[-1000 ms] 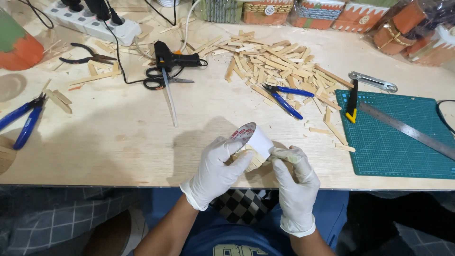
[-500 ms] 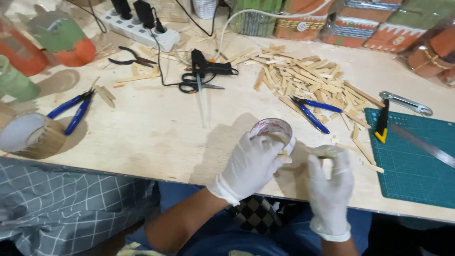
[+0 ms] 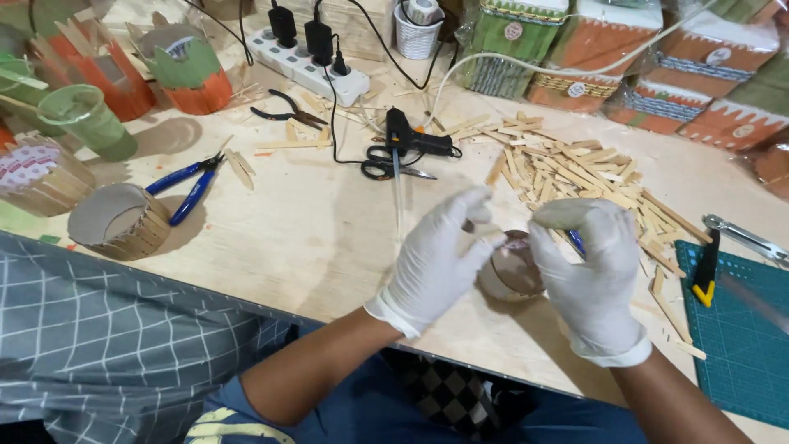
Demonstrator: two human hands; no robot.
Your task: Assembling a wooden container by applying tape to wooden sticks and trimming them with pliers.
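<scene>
A short cardboard ring (image 3: 511, 271) sits between the two gloved hands, held just above the counter (image 3: 312, 238) near its front edge. The left hand (image 3: 440, 251) pinches the ring's upper rim from one side, fingers curled, thumb toward the ring. The right hand (image 3: 588, 263) grips the other side, fingers arched over the top, wrist bent down; both forearms come up from the lower edge of view. Beyond the right hand lies a heap of flat wooden sticks (image 3: 567, 173); beyond the left hand, a black glue gun (image 3: 407, 136) over scissors (image 3: 386, 168). Far off to the left hand's side are blue pliers (image 3: 189, 187) and a stick-clad ring (image 3: 123, 220). To the right hand's outer side is a green cutting mat (image 3: 740, 345). Compared with half a second ago, the hands are raised higher and closer together over the ring, and the view has swung leftward.
</scene>
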